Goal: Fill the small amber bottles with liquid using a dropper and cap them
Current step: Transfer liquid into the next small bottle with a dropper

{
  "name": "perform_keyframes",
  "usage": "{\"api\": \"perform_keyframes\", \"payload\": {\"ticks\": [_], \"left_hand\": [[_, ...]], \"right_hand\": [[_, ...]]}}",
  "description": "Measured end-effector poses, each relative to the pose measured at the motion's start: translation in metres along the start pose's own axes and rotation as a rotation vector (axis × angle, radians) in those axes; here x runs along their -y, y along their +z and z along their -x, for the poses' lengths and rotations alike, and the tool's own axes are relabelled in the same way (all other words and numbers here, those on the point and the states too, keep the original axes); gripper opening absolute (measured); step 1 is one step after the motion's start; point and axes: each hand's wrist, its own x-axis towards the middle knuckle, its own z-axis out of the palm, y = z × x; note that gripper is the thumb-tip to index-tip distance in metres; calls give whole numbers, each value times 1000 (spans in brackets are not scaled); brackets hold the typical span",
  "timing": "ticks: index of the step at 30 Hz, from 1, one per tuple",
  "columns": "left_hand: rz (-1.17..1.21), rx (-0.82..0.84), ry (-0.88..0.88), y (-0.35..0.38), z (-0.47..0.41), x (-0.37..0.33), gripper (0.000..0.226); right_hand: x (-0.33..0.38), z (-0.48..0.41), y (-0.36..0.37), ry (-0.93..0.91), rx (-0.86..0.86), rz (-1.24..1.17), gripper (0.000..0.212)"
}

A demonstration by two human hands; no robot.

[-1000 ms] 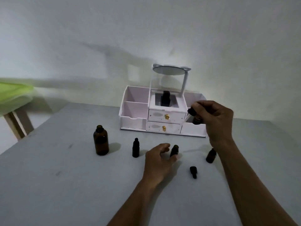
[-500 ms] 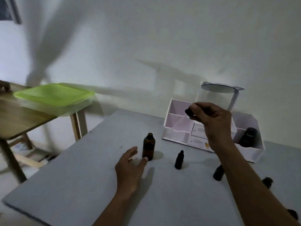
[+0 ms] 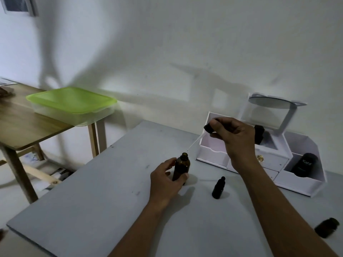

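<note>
A large open amber bottle (image 3: 181, 166) stands on the grey table (image 3: 92, 201), and my left hand (image 3: 166, 180) grips its lower body. My right hand (image 3: 233, 135) pinches the black bulb of a dropper (image 3: 207, 127), held in the air. Its clear glass tube slants down-left, with the tip just above and beside the bottle's mouth. A small capped amber bottle (image 3: 218, 188) stands to the right of the large one. Another small amber bottle (image 3: 327, 227) lies blurred at the right edge.
A white organiser (image 3: 304, 180) with drawers and a round mirror sits against the wall; a black bottle (image 3: 304, 165) leans in its right compartment. A wooden side table (image 3: 24, 127) at the left carries a green-lidded box (image 3: 72, 102).
The view swung left. My left hand moved from the small bottles to the large amber bottle and took hold of it. My right hand carried the dropper over toward that bottle's mouth.
</note>
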Motion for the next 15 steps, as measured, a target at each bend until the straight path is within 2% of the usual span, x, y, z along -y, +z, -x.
{"api": "perform_keyframes", "payload": {"ticks": [6,9,15], "left_hand": [[-18,50,5,0,-2,1,56],[-31,56,-5,0,-2,0,54],[-29,55,8,0,-2,1,49]], "right_hand": [[-8,1,7,1,55,67,9],[-13,2,12,-18,96,158,4],[-36,12,26,-21,226,352,9]]}}
